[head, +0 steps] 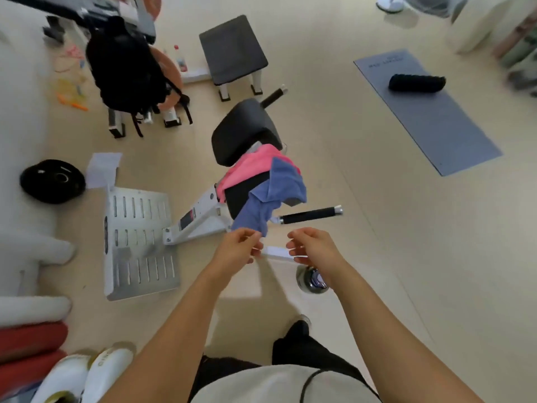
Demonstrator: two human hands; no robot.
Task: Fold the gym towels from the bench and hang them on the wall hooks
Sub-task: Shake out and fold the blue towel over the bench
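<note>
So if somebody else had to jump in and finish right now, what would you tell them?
Left hand: fingers loosely curled just below the hanging corner of the blue towel; I cannot tell if it pinches it yet.
Right hand: fingers loosely curled, holding nothing.
Towels: the blue towel and the pink towel lie crumpled over the black bench seat, blue partly over pink and drooping off the near end.
Done: nothing folded, nothing hung.
Left: pick up each towel, fold it, hang it on the wall hooks, which are not in view here.
</note>
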